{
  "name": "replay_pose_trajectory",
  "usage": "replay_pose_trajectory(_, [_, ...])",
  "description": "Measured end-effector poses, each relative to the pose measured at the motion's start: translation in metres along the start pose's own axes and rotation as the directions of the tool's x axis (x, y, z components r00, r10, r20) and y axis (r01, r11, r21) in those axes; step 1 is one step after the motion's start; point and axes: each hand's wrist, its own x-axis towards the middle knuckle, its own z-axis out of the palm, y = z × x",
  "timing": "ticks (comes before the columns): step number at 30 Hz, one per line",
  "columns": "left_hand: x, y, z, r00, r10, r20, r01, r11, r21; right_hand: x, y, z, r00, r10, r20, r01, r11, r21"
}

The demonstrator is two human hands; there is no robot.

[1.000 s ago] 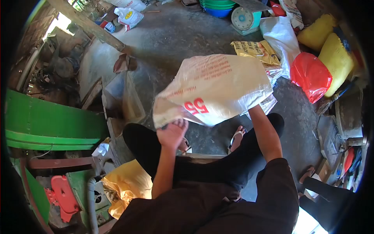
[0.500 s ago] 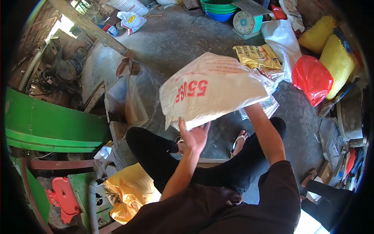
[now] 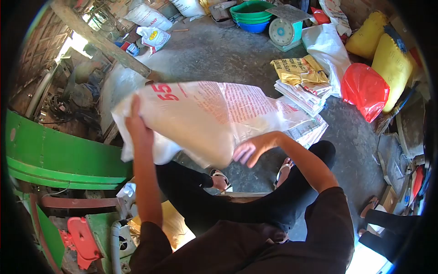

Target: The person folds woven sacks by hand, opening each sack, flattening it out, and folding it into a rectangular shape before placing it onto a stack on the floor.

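Observation:
A large whitish sack (image 3: 196,114) with red print and the number 55 is spread in the air above my knees. My left hand (image 3: 139,123) grips its left end, with the thumb up in front of the material. At the sack's lower edge is my right hand (image 3: 260,146), fingers bent and smeared by motion. Whether those fingers pinch the edge or only touch it cannot be made out. Beyond the sack's right end lies a stack of folded sacks (image 3: 305,99), topped by a yellow printed bag (image 3: 299,68).
Full yellow sacks (image 3: 391,68), a red plastic bag (image 3: 366,91) and a white sack (image 3: 326,52) stand at right. Farther back are a dial scale (image 3: 284,33) and green basins (image 3: 252,13). Green machinery (image 3: 64,150) borders my left. Another person's legs (image 3: 388,228) show at lower right.
The sack has swung left and opened out wider. My left hand moved left and up to its far end; my right hand came from behind it to the lower edge.

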Motion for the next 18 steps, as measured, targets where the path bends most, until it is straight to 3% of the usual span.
replay_pose_trajectory(1, [0.007,0.022,0.006,0.996,-0.026,0.084,0.028,0.999,-0.017,0.014,0.018,0.004,0.986,0.149,0.079,-0.147,0.989,-0.032])
replay_pose_trajectory(3, [0.005,0.07,0.028,0.984,-0.049,0.171,0.024,0.989,0.143,0.032,0.03,0.022,0.954,0.295,0.046,-0.29,0.953,-0.093])
replay_pose_trajectory(4, [0.009,0.086,0.04,0.969,-0.032,0.245,0.005,0.994,0.112,0.042,0.045,0.029,0.949,0.314,-0.018,-0.314,0.949,-0.02])
replay_pose_trajectory(6, [0.006,0.122,0.066,0.928,-0.119,0.352,0.106,0.993,0.056,0.072,0.091,0.03,0.921,0.363,-0.143,-0.347,0.929,0.126])
replay_pose_trajectory(7, [0.005,0.139,0.077,0.943,-0.036,0.331,-0.009,0.991,0.134,0.086,0.114,0.027,0.894,0.383,-0.233,-0.197,0.803,0.562])
replay_pose_trajectory(8, [0.008,0.153,0.082,0.941,0.011,0.339,-0.076,0.981,0.178,0.098,0.138,0.02,0.848,0.435,-0.302,0.041,0.515,0.856])
replay_pose_trajectory(9, [0.009,0.166,0.082,0.932,0.042,0.36,-0.123,0.971,0.203,0.106,0.156,0.012,0.804,0.451,-0.388,0.234,0.359,0.903])
replay_pose_trajectory(12, [0.012,0.196,0.067,0.918,0.078,0.389,-0.193,0.945,0.266,0.107,0.179,-0.024,0.487,0.6,-0.635,0.56,0.343,0.754])
replay_pose_trajectory(15, [0.026,0.225,0.041,0.922,0.079,0.379,-0.223,0.909,0.353,0.088,0.182,-0.067,-0.04,0.718,-0.695,0.656,0.543,0.524])
replay_pose_trajectory(17, [0.036,0.247,0.019,0.929,0.073,0.363,-0.229,0.884,0.408,0.064,0.184,-0.084,-0.15,0.725,-0.672,0.645,0.586,0.489])
replay_pose_trajectory(18, [0.04,0.257,0.007,0.933,0.067,0.353,-0.227,0.872,0.435,0.054,0.188,-0.087,-0.052,0.726,-0.686,0.647,0.547,0.531])
